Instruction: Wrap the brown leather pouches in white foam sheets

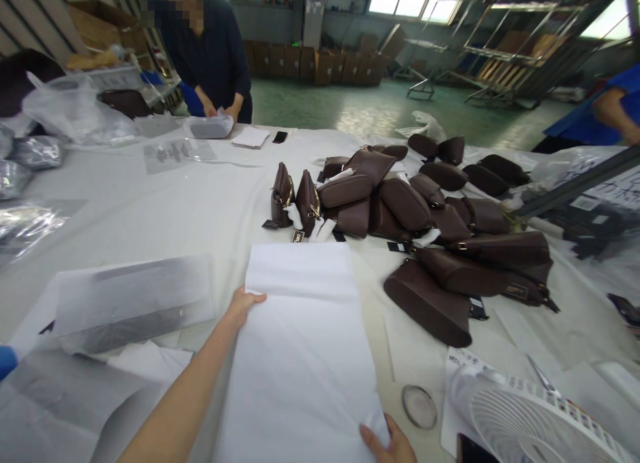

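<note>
A long sheet of white paper (305, 356) lies before me on the cloth-covered table, with a fold line across its far part. My left hand (246, 304) pinches its left edge, thumb on top and the other fingers mostly hidden beneath. At the near right corner, my right hand (389, 443) grips the paper with the thumb over it; some fingers are out of sight. Just beyond the sheet stand small brown pouches (307, 200) with gold zips, tags and white wrapping. More brown leather bags (430, 302) are heaped to the right.
Left are a wrapped flat package (135, 300) and grey translucent sheets (60, 403). At right front are a white fan (535, 416), a tape roll (419, 406) and scissors (543, 375). Across the table, a co-worker (210, 56) handles a wrapped item (209, 126). A blue-sleeved person (600, 110) stands right.
</note>
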The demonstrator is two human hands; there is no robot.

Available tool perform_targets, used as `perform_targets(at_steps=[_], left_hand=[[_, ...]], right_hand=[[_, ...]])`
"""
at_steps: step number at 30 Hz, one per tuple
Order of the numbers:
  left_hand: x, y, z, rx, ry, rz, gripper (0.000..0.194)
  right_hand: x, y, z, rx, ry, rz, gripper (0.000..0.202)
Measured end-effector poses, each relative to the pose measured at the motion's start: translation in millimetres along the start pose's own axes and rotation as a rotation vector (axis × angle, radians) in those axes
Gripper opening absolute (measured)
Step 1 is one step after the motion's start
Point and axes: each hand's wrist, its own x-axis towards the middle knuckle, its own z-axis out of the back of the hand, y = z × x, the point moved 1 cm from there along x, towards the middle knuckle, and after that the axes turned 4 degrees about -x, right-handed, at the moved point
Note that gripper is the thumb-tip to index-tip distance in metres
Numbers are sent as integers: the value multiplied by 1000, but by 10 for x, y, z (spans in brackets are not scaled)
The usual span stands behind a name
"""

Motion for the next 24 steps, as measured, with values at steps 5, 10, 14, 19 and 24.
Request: perform_targets(at_steps=[5,10,14,19,24], left_hand=[[129,-176,211,78,-46,7,54],[90,-216,240,240,-62,-34,54],[-140,-420,194,410,-115,-169,77],[-1024,-329,-92,1130,12,-865,67],[-1965,648,36,1513,545,-893,76]], right_hand=[[-68,298,-174,21,-6,3,55],[-246,54,-97,126,119,-38,50],[-440,-63,-75,-110,-11,-9,53],[-640,293,-247,-575,-344,492,53],[-723,369,-620,-866,-121,757,58]])
